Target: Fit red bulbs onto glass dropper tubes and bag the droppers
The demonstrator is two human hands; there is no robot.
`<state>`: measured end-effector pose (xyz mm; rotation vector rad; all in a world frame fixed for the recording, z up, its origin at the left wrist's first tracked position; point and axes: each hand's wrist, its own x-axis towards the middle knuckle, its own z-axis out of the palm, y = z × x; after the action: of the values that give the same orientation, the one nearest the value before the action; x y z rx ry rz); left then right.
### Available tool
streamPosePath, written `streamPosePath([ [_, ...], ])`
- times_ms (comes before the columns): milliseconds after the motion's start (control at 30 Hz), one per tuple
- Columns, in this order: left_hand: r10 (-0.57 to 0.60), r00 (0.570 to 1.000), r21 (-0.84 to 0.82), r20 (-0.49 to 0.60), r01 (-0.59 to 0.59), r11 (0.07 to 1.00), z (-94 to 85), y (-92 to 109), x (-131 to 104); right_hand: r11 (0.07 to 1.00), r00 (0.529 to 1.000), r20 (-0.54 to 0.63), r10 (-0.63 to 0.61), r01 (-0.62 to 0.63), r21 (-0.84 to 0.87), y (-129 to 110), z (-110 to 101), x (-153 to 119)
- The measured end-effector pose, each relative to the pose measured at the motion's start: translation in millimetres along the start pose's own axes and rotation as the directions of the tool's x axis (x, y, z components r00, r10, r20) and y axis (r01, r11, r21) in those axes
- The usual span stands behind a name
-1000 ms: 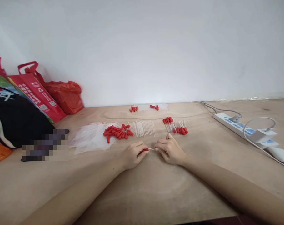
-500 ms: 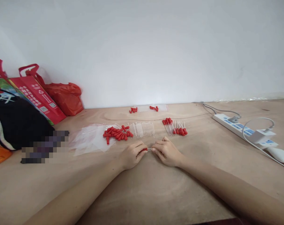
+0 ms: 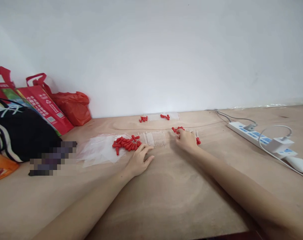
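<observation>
My left hand [image 3: 139,161] is open, thumb apart and fingers stretched toward a pile of red rubber bulbs [image 3: 126,143] and a row of thin clear dropper tubes [image 3: 155,138]. Nothing shows in its grasp. Farther right, my right hand [image 3: 186,140] is closed over the group of droppers, its fingertips at a red-bulbed dropper [image 3: 175,129]. That hand covers most of the group; a few red bulbs [image 3: 198,141] and tube ends stick out on its right side.
Clear plastic bags [image 3: 98,150] lie left of the bulb pile. Near the wall, more red bulbs [image 3: 164,116] rest on a clear bag. A power strip [image 3: 251,133] with cables stands at right. Red bags [image 3: 75,108] and a black bag [image 3: 28,133] occupy the left.
My hands have parted from the red bulb and tube they held together in front. The left hand has opened and moved slightly left; the right has reached forward and right to the droppers.
</observation>
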<state>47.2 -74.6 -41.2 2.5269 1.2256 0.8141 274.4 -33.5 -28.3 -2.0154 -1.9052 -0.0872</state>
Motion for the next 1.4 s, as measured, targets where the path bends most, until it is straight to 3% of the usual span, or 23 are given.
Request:
streamPosePath([
  [167,0.0,1.0,0.02,-0.008,0.001,1.0,-0.8,0,0,0.993,0.998,0.036,0.056,-0.052,-0.108,-10,12,17],
  [400,0.036,0.999,0.029,0.003,-0.036,0.999,1.1,0,1,0.99,0.999,0.028,0.042,-0.038,-0.138,-6,20,17],
  [567,0.013,0.991,0.179,-0.135,0.012,0.984,-2.4,-7,4,0.995,1.0,-0.022,0.005,-0.007,-0.099,-12,18,13],
  [667,-0.068,0.967,0.309,-0.247,0.145,0.94,-18.2,-20,13,0.999,1.0,0.018,-0.01,0.011,-0.044,-21,16,12],
  [767,-0.246,0.906,0.414,-0.345,0.382,0.826,-39.1,-38,29,1.0,0.994,0.11,0.018,-0.018,-0.001,-31,15,14],
  [900,-0.478,0.826,0.45,-0.298,0.563,0.693,-55.5,-58,49,0.996,0.976,0.199,0.086,-0.091,0.016,-43,14,20],
  [1067,-0.591,0.774,0.418,-0.226,0.625,0.659,-53.7,-65,63,0.99,0.963,0.234,0.134,-0.14,0.005,-50,15,26],
  [1233,-0.584,0.78,0.392,-0.225,0.621,0.679,-52.2,-65,68,0.99,0.96,0.244,0.135,-0.141,0.01,-51,18,27],
  [1400,-0.484,0.826,0.345,-0.291,0.562,0.752,-56.6,-52,61,0.993,0.969,0.222,0.11,-0.116,0.015,-53,13,23],
])
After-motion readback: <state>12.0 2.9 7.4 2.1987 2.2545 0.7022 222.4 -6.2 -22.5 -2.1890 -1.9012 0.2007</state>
